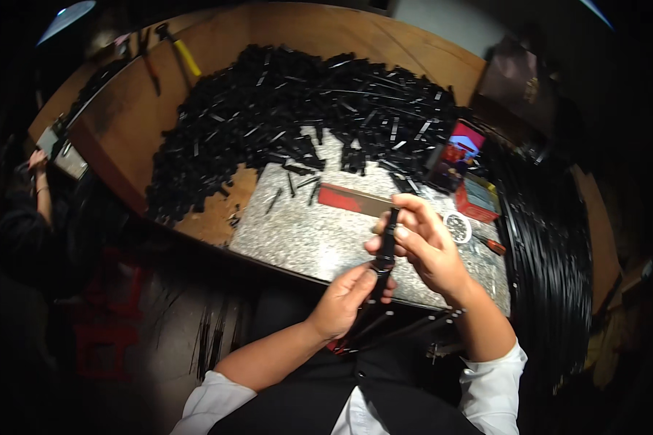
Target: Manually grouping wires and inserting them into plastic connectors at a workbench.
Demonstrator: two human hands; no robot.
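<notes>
Brown wooden walls (305, 25) curve around a desk (214, 223) with a speckled gray slab (290, 239) on it. Past the slab sits a big pile of small black parts (305, 94). Right of the slab lie lots of long black strips (548, 261). Over the slab's near edge, the left hand (347, 296) grips the lower part of a thin black piece (387, 250), and the right hand (432, 250) pinches its top. On the slab lies a red and brown block (352, 201), with a small white dish (457, 228) toward the slab's right side.
</notes>
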